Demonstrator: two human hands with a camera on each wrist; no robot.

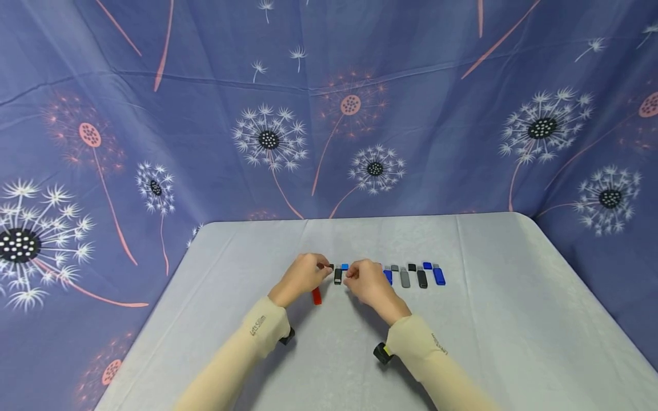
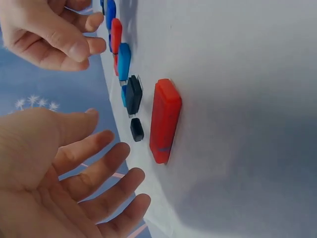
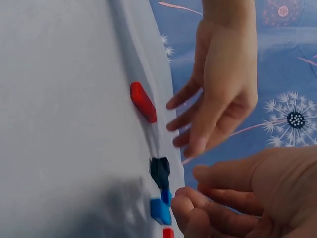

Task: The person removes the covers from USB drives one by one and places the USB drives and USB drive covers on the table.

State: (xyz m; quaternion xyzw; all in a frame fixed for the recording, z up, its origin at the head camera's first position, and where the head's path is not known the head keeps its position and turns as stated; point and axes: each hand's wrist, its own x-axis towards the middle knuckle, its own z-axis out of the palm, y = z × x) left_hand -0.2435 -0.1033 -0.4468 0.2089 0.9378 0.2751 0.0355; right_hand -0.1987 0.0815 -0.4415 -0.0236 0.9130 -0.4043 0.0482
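My left hand [image 1: 307,271] hovers over the table by a small black cap [image 2: 136,129], its fingers spread and holding nothing. Just below it lies a red USB stick [image 2: 165,121], which looks capped. A black USB stick [image 1: 337,275] rests between the two hands with its metal plug bare. Beside its tip sits a small blue cap [image 1: 344,266]. My right hand [image 1: 369,279] is above the light blue USB stick [image 2: 124,62], fingers loosely bent, with nothing visible in them. In the head view that hand hides the light blue stick.
To the right stand a grey USB stick [image 1: 405,278], a black one [image 1: 422,278] and a blue one [image 1: 438,275] in a row, each with a small cap behind it. The table [image 1: 514,319] has a pale cloth; a dandelion-patterned curtain [image 1: 329,131] hangs behind.
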